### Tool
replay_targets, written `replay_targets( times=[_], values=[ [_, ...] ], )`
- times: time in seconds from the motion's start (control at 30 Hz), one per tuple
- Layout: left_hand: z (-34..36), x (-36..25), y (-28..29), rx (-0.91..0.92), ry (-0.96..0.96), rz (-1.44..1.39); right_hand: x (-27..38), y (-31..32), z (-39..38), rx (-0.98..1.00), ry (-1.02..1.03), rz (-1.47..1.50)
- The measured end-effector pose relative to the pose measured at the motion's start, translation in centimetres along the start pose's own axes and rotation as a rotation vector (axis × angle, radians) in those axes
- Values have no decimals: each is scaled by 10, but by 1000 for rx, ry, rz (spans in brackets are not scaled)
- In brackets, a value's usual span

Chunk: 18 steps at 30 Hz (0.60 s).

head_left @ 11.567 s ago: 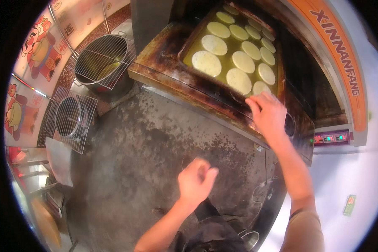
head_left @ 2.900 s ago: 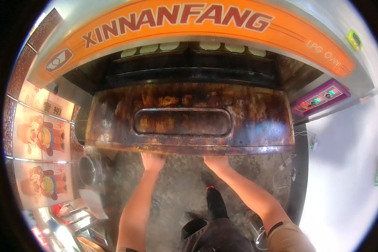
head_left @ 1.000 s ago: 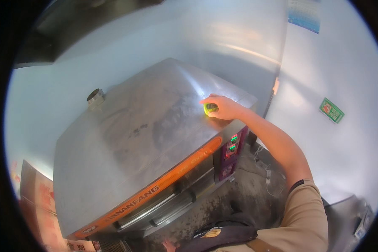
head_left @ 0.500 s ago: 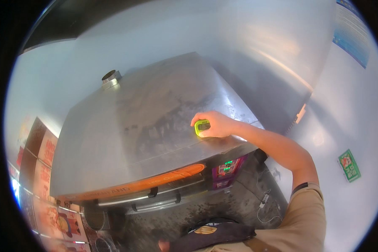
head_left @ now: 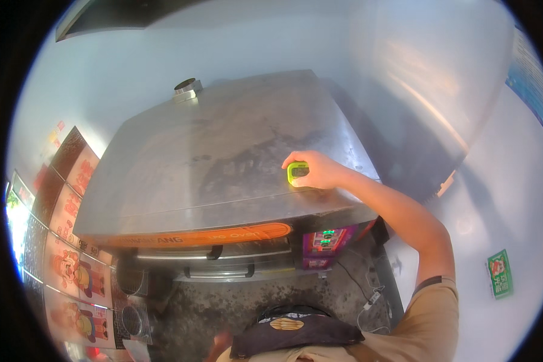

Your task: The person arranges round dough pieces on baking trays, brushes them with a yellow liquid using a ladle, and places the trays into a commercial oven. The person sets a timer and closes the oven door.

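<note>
My right hand (head_left: 322, 171) is closed around a small lime-green digital timer (head_left: 297, 172) with a grey display. The fingers curl over its far side, the thumb along its near side. Hand and timer are at the steel top of a large oven (head_left: 163, 163), toward its right front; whether the timer touches the metal I cannot tell. Below, the oven's front has an orange strip (head_left: 247, 234) and long door handles (head_left: 220, 273). At the lower edge, left of my dark apron (head_left: 295, 339), a blurred bit of my left hand or arm (head_left: 221, 342) shows, its fingers not visible.
A short flue pipe (head_left: 188, 89) rises at the oven's back left. A lit control panel (head_left: 326, 242) is at its right front. A power strip with cable (head_left: 374, 300) lies on the floor at right. Wire racks (head_left: 133, 320) and printed posters (head_left: 78, 271) stand at left.
The view has shifted, so the oven's front and the floor show more. My right hand still grips the timer over the oven top. My left limb shows slightly more at the lower edge.
</note>
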<state>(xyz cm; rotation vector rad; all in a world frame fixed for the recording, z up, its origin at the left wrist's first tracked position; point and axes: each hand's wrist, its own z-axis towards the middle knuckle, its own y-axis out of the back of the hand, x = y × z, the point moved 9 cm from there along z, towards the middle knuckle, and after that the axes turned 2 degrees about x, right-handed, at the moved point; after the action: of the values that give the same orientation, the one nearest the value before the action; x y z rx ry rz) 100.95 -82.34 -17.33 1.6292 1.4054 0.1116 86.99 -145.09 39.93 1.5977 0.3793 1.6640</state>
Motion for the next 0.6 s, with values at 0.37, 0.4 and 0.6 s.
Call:
replay_targets(
  times=[0.37, 0.4, 0.6],
  values=[
    [-20, 22, -55, 105, -85, 461, -6, -2, 0, -2, -20, 7],
    [-18, 18, -54, 98, -101, 476, -6, -2, 1, -4, -17, -3],
    [-8, -36, -25, -94, -374, 463, 0, 9, -6, -40, 117, -23]
  ],
)
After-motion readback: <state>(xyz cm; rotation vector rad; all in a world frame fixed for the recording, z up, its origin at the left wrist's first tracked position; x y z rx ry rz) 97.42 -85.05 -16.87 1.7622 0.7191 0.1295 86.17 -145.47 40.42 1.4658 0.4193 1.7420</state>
